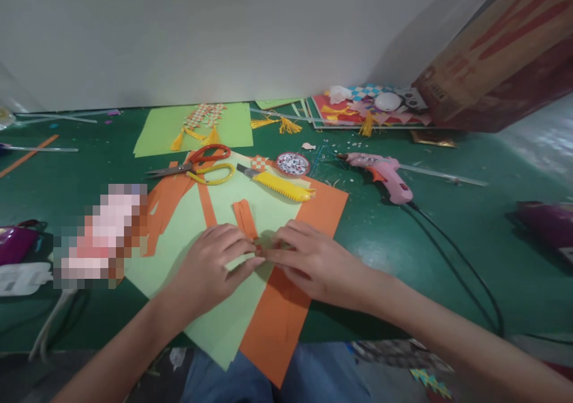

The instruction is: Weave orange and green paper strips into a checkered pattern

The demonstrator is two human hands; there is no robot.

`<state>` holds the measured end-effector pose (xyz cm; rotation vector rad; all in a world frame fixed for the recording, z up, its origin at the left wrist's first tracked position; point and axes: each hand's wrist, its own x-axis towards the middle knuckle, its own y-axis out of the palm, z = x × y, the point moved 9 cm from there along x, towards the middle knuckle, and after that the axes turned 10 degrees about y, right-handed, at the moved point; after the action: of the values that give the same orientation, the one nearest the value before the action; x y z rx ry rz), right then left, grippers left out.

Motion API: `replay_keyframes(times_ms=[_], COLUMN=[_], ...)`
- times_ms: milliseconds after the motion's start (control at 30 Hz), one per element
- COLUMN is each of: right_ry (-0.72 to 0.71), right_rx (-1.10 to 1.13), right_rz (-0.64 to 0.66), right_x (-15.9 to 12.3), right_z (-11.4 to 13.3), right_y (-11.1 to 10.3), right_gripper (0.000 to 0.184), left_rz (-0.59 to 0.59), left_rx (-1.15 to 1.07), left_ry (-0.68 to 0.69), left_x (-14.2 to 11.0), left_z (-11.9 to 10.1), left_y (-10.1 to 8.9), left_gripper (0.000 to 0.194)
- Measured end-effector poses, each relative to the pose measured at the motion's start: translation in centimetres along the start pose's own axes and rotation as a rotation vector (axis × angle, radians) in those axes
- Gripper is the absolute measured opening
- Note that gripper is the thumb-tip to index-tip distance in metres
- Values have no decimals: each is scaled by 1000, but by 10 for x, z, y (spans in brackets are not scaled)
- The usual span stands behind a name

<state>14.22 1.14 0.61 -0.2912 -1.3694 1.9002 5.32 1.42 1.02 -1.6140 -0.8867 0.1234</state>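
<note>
Over the sheets in the middle, my left hand (224,257) and my right hand (308,260) meet with their fingertips nearly touching. Both are pinched on a small orange paper strip (258,248), mostly hidden by the fingers. Just beyond the left fingertips lie short orange strips (244,217). Beneath the hands, a light green sheet (215,325) overlaps an orange sheet (275,331). A yellow box cutter (284,187) with its blade out rests above the hands, and scissors (191,168) with red and yellow handles lie to its left.
A pink hot glue gun (382,173) with a black cord lies at right. A bowl of googly eyes (292,163) stands behind the cutter. Woven paper with yellow tassels (203,119) lies farther back. A paper bag (501,51) leans at back right; a pixelated object (105,236) is at left.
</note>
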Motion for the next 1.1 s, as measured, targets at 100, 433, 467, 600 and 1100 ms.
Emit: replay_keyframes(times_ms=[100, 433, 467, 600, 1100], right_ry=[1, 830, 966, 1192, 1337], right_rx=[5, -594, -691, -752, -372], right_rz=[-1, -319, -298, -125, -255], right_x=[0, -44, -56, -78, -85], right_z=[0, -119, -133, -167, -181], right_y=[0, -102, -109, -103, -104], right_gripper=[29, 31, 38, 61, 42], left_rz=[-9, -34, -36, -5, 13], left_rx=[-13, -43, -47, -45, -39], left_ry=[8, 15, 17, 1, 2], left_x=[0, 0, 0, -1, 0], left_z=[0, 0, 0, 3, 2], left_y=[-1, -6, -6, -3, -2], left_gripper=[17, 12, 12, 14, 20])
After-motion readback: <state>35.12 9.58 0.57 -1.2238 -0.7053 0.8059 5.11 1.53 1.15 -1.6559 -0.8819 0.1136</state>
